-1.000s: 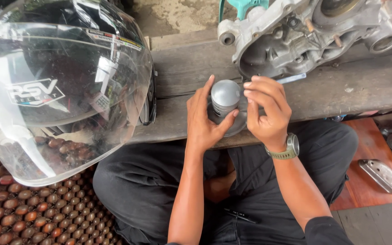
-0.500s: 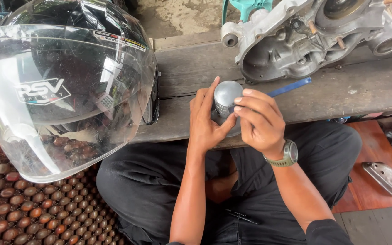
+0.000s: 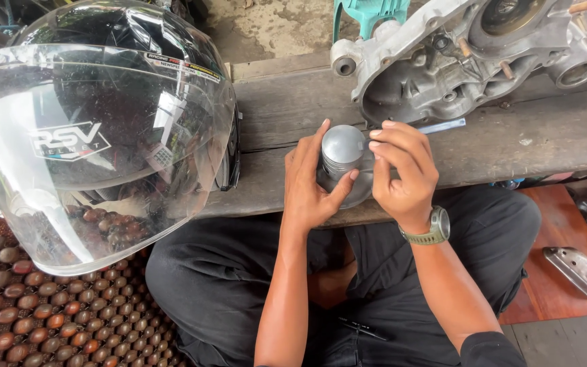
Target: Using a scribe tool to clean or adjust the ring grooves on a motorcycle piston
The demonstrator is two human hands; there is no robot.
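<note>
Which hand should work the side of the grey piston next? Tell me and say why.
Right, probably. The right hand already has its fingertips on the piston side, while the left hand cradles it from the other side, steadying it above the wooden bench.

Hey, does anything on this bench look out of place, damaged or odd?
Nothing looks damaged or spilled. The one odd item is the helmet sitting on the wooden bench beside the engine case. Both hands, left and right, hold the piston upright.
</note>
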